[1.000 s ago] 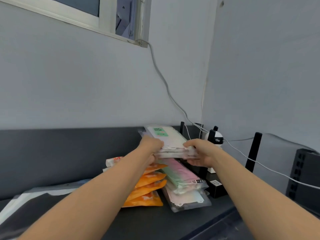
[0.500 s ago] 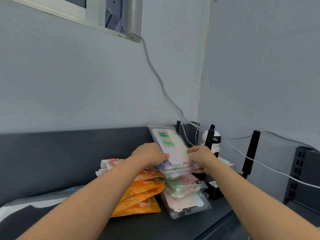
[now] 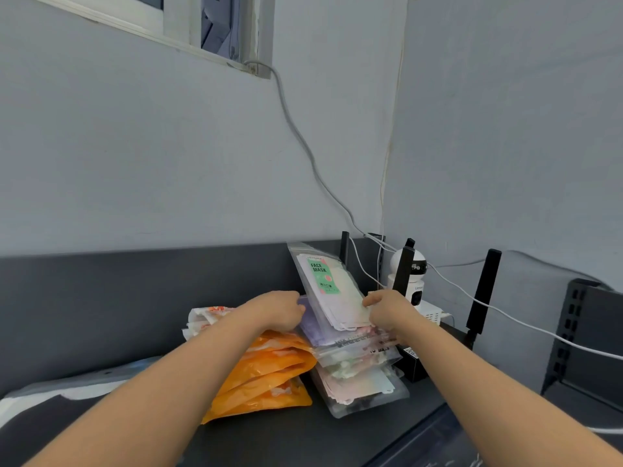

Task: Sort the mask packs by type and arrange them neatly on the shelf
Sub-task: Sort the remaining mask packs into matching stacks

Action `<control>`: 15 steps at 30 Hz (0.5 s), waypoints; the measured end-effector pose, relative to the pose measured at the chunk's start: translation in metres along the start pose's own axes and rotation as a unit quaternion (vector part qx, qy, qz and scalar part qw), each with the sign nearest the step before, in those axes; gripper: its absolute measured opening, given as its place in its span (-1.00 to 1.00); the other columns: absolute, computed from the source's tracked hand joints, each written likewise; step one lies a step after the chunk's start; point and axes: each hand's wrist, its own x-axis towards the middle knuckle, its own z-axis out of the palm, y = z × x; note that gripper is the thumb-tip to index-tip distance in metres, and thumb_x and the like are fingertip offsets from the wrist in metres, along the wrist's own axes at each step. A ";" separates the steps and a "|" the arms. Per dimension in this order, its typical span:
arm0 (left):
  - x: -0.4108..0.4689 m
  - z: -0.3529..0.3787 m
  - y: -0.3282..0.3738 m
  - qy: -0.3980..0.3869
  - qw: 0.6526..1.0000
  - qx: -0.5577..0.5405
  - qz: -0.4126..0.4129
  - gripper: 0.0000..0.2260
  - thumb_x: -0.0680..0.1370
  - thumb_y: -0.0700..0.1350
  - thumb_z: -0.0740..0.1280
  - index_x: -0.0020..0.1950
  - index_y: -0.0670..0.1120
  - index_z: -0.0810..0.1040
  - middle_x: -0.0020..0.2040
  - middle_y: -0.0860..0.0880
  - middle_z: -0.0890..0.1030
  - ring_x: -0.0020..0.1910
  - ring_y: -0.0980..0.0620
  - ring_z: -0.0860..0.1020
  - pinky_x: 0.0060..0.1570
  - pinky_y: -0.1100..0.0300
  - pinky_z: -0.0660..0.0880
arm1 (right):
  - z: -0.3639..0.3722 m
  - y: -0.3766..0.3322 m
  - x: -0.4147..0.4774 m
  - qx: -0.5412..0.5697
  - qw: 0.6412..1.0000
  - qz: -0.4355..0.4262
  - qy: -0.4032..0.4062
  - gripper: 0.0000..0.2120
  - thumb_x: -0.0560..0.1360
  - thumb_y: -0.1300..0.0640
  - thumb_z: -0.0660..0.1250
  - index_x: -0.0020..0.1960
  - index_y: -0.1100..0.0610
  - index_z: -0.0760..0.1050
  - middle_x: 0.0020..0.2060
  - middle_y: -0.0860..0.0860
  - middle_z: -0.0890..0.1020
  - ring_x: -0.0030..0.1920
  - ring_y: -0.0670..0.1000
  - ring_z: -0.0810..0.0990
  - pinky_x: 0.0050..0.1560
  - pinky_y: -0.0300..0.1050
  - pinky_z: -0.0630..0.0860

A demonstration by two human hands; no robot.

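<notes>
Here, on the dark shelf (image 3: 303, 436), the orange packs (image 3: 269, 372) lie stacked on the left, touching the clear-pack stack (image 3: 360, 375) on the right. Your left hand (image 3: 279, 310) curls its fingers round the left edge of the face mask pack (image 3: 332, 291); your right hand (image 3: 387, 311) pinches its right edge. The pack rests atop the clear-pack stack, tilted up towards the wall. Just behind stands a white camera (image 3: 413, 269).
</notes>
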 end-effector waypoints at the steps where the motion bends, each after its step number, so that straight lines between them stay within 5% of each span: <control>1: -0.001 0.000 -0.004 -0.011 1.000 0.012 0.005 -0.66 0.66 -0.07 0.11 0.41 -0.12 0.39 0.32 -0.12 0.51 0.26 -0.07 0.49 0.21 0.13 0.39 | 0.000 -0.001 -0.001 -0.013 1.000 -0.006 -0.004 -0.51 0.52 0.39 0.09 0.37 0.12 0.46 0.41 0.08 0.44 0.11 0.12 0.55 0.17 -0.04 0.51; 3: -0.002 0.002 -0.012 -0.048 0.999 0.020 0.009 -0.54 0.61 0.05 0.22 0.47 -0.08 0.33 0.37 -0.10 0.47 0.29 -0.08 0.47 0.25 0.11 0.40 | 0.000 -0.003 -0.004 -0.052 0.998 -0.020 -0.015 -0.48 0.53 0.39 0.06 0.43 0.10 0.41 0.43 0.08 0.41 -0.04 0.06 0.53 -0.01 -0.13 0.49; 6: -0.006 0.003 -0.022 -0.079 0.997 0.027 0.001 -0.23 0.45 0.28 0.34 0.55 -0.01 0.17 0.47 -0.04 0.36 0.36 -0.08 0.42 0.32 0.03 0.41 | 0.002 -0.008 -0.009 -0.133 0.990 -0.025 -0.029 -0.47 0.55 0.40 0.06 0.47 0.10 0.36 0.39 0.11 0.44 0.22 0.13 0.52 0.23 -0.05 0.49; 15: -0.016 -0.001 -0.029 -0.028 0.998 -0.048 0.022 -0.31 0.50 0.15 0.38 0.55 0.04 0.17 0.46 -0.02 0.37 0.37 -0.06 0.42 0.31 0.08 0.39 | 0.010 -0.003 -0.016 -0.235 0.971 -0.029 0.016 -0.61 0.52 0.28 0.14 0.28 0.09 0.53 0.19 0.08 0.60 0.16 0.12 0.56 0.12 -0.05 0.50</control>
